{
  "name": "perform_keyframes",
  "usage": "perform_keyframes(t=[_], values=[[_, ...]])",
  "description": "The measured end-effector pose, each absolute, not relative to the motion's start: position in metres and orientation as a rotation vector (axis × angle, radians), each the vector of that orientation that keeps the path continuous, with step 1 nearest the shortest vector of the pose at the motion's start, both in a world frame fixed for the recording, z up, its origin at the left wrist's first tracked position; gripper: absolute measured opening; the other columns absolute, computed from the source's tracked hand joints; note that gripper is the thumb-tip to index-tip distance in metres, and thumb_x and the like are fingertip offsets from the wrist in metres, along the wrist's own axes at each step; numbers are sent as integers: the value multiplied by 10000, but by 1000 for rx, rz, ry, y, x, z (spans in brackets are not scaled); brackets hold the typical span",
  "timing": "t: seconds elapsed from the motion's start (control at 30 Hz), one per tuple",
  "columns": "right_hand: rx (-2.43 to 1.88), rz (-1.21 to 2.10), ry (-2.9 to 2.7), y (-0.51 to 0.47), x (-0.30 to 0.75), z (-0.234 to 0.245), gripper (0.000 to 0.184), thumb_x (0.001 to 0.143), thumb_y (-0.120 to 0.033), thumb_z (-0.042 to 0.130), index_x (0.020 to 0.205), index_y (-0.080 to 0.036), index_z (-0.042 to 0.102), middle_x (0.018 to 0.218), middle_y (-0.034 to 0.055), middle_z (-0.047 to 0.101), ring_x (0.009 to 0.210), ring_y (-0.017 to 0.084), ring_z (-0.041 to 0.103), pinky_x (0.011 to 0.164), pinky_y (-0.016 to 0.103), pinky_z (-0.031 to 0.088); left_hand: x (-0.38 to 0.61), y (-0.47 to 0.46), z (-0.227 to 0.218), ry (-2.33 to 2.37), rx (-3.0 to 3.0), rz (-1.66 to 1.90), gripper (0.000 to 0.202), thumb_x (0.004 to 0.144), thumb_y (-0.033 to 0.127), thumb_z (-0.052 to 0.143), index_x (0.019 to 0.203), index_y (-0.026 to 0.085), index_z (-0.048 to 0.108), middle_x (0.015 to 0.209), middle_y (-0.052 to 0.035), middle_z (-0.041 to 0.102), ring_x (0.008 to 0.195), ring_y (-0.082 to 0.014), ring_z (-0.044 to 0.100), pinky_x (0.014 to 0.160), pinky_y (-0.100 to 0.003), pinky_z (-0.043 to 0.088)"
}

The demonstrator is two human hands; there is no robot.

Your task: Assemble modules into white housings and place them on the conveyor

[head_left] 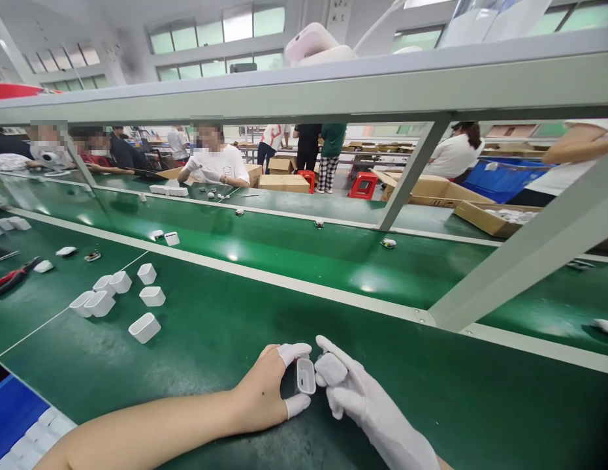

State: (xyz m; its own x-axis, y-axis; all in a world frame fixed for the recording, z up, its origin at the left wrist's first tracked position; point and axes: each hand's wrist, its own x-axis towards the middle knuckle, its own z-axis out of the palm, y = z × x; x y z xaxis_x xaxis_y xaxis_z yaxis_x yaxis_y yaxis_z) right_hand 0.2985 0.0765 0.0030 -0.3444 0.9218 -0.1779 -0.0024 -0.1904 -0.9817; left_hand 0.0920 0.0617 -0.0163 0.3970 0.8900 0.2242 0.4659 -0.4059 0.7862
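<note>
Between the thumb and fingers of my left hand (272, 385), which wears white finger cots, is a small white plastic case shell (306, 376). Its hollow side faces me and a dark slot shows inside. My right hand (360, 398), in a white glove, pinches a white rounded piece (332, 370) just to the right of the shell. The two parts are very close together; whether they touch I cannot tell. Both hands are low over the green bench (225, 333).
Several empty white shells (145, 328) stand on the bench to the left, near red-handled pliers (12, 279). A conveyor belt (284, 245) carrying small parts runs behind a pale rail. A slanted post (519, 241) rises at right. A blue bin (19, 418) with white pieces sits lower left.
</note>
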Motion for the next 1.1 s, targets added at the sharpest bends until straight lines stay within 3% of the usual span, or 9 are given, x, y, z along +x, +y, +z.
perform_keyframes(t=[0.1, 0.23, 0.3, 0.53, 0.7, 0.83, 0.9, 1.0, 1.1], values=[[-1143, 1603, -1355, 75, 296, -2, 314, 880, -307, 606, 1172, -197, 577, 1080, 54, 639, 874, 175, 636, 785, 371, 545, 92, 61, -15, 1143, 2021, 865, 656, 748, 163, 654, 1340, 243, 386, 1188, -56, 603, 1111, -248, 523, 1001, -406, 404], [-1153, 1555, -1359, 76, 291, -8, 547, 661, -216, 751, 1181, -296, 601, 882, 1, 669, 779, 205, 643, 759, 355, 536, 92, 61, -15, 1128, 2035, 874, 655, 756, 151, 651, 1341, 246, 373, 1157, -46, 618, 1098, -234, 538, 990, -389, 409], [-1145, 1538, -1360, 76, 290, -8, 588, 621, -200, 749, 1181, -295, 597, 842, 0, 670, 812, 227, 643, 796, 377, 523, 92, 61, -15, 1127, 2047, 883, 662, 754, 144, 652, 1343, 244, 368, 1163, -46, 615, 1095, -230, 541, 995, -389, 406], [-1133, 1511, -1475, 77, 295, 4, 562, 656, -281, 719, 1198, -231, 578, 1013, 82, 676, 946, 259, 631, 896, 429, 484, 91, 62, -20, 1115, 2003, 866, 707, 726, 172, 700, 1349, 239, 373, 1260, -67, 549, 1131, -232, 527, 999, -384, 423], [-1227, 1272, -1785, 76, 296, -3, 455, 641, -322, 710, 1080, -206, 693, 927, 94, 664, 855, 269, 615, 781, 410, 516, 92, 63, -21, 1135, 2017, 819, 734, 647, 218, 797, 1288, 228, 441, 1181, -67, 572, 1056, -246, 533, 941, -390, 447], [-1157, 1376, -1658, 73, 294, -17, 569, 700, -347, 684, 1245, -226, 574, 938, 68, 641, 784, 210, 638, 719, 345, 535, 93, 63, -20, 1195, 1976, 805, 735, 648, 211, 799, 1291, 230, 442, 1117, -53, 583, 1013, -233, 537, 908, -372, 453], [-1160, 1392, -1573, 72, 293, -17, 548, 689, -404, 704, 1193, -216, 598, 941, 70, 640, 822, 220, 648, 740, 349, 537, 93, 63, -19, 1221, 1961, 794, 736, 644, 223, 802, 1287, 242, 443, 1080, -39, 590, 985, -225, 544, 884, -358, 458], [-1222, 1486, -1488, 72, 292, -5, 506, 687, -516, 694, 1078, -196, 661, 869, 64, 658, 739, 212, 646, 720, 372, 538, 94, 64, -16, 1285, 1976, 728, 568, 647, 266, 803, 1146, 228, 535, 949, -14, 594, 859, -203, 570, 776, -321, 476], [-1231, 1610, -1458, 74, 289, 8, 520, 738, -580, 621, 1066, -181, 681, 754, 52, 668, 581, 179, 607, 640, 382, 534, 94, 64, -14, 1315, 2032, 692, 410, 698, 260, 759, 1060, 214, 572, 951, -18, 573, 801, -182, 581, 715, -294, 473]])
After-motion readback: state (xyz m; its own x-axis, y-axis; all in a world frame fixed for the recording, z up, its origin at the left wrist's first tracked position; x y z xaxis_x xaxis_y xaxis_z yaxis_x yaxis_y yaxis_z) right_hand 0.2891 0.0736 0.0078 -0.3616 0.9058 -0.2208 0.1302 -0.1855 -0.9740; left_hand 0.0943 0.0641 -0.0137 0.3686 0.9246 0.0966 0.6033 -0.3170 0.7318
